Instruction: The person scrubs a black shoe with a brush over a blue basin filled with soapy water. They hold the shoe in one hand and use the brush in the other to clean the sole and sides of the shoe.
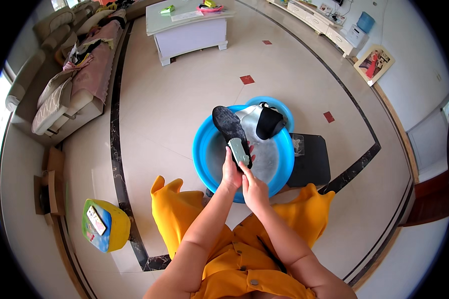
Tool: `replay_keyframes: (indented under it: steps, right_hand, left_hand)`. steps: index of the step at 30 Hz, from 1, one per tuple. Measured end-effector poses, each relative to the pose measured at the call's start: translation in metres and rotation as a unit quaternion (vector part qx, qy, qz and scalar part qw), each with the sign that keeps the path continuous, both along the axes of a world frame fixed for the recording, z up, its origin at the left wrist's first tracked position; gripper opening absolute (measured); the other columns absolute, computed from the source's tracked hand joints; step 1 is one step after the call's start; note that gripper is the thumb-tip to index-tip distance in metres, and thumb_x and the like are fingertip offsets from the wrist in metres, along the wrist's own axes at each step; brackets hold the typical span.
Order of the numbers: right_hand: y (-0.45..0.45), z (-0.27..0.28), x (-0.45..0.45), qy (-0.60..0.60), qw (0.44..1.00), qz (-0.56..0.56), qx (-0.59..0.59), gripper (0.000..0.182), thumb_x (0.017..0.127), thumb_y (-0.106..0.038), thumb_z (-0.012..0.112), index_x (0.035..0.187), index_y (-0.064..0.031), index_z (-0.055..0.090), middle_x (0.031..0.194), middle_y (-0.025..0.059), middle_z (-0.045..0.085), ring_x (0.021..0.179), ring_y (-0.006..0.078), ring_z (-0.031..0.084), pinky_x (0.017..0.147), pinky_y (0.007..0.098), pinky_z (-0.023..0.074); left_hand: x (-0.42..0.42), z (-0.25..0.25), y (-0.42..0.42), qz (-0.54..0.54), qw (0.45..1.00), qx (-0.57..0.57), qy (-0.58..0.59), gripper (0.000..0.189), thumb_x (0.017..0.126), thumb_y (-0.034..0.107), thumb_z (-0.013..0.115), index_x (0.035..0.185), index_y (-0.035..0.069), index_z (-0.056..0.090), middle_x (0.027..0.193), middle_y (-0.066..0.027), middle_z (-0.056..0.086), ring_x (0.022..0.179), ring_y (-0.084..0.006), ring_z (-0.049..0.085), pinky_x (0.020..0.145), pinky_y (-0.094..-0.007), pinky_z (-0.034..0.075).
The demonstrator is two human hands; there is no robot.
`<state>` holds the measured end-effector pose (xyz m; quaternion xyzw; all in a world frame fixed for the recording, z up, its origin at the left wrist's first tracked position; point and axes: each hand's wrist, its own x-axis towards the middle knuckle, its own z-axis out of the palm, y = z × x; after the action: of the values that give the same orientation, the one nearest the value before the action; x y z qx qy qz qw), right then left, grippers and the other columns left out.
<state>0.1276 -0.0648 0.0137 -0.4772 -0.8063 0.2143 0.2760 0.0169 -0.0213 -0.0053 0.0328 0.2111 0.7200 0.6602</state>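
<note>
My left hand (232,172) supports a black shoe insole (227,121) from beneath, its fingertips showing past the right edge. Pressed on the heel part of the insole is a pale green scrubbing brush (238,151), held in my right hand (255,188); its bristles are hidden. Both hands are over the near part of a large blue plastic basin (199,149) with cloudy, sudsy water (263,164). A black and white shoe (270,123) rests at the basin's far right rim, partly over a smaller blue basin (271,101) behind.
Right of the basin lies a dark flat board or stool top (316,160) bearing a clear plastic bag (298,145). A yellow stool (119,224) with a phone (96,220) on it stands at the left. Farther off are a white table (191,35) and a sofa (86,101).
</note>
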Motion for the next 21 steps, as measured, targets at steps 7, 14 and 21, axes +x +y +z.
replay_keyframes:
  steps: [7, 14, 21]
  right_hand:
    - [-0.007, -0.005, 0.007, -0.022, 1.000, 0.005, -0.013, 0.049, 0.097, -0.019, 0.053, 0.145, -0.0307, 0.045, 0.077, 0.0151, 0.067, 0.070, 0.0356, 0.066, 0.062, 0.0468, 0.0521]
    - [0.017, -0.007, -0.010, -0.068, 0.997, -0.015, 0.012, 0.047, 0.097, -0.021, 0.053, 0.142, -0.0359, 0.049, 0.070, 0.0135, 0.065, 0.064, 0.0348, 0.066, 0.057, 0.0471, 0.0518]
    - [0.034, 0.005, -0.026, -0.061, 0.998, -0.016, 0.025, 0.047, 0.096, -0.022, 0.053, 0.141, -0.0358, 0.050, 0.067, 0.0132, 0.065, 0.063, 0.0342, 0.066, 0.056, 0.0464, 0.0514]
  left_hand:
    - [-0.005, -0.012, 0.001, -0.019, 0.996, -0.035, -0.077, 0.065, 0.102, 0.060, 0.026, 0.144, 0.011, 0.037, 0.129, -0.0193, 0.059, 0.104, -0.0274, 0.061, 0.086, -0.0335, 0.052]
    - [-0.002, -0.020, 0.001, -0.016, 0.997, -0.013, -0.078, 0.064, 0.102, 0.060, 0.025, 0.149, 0.016, 0.032, 0.124, -0.0154, 0.063, 0.089, -0.0241, 0.058, 0.083, -0.0332, 0.052]
    - [-0.014, -0.013, 0.009, -0.034, 0.997, 0.004, -0.066, 0.066, 0.102, 0.061, 0.023, 0.149, 0.016, 0.031, 0.120, -0.0128, 0.064, 0.087, -0.0237, 0.057, 0.082, -0.0345, 0.052]
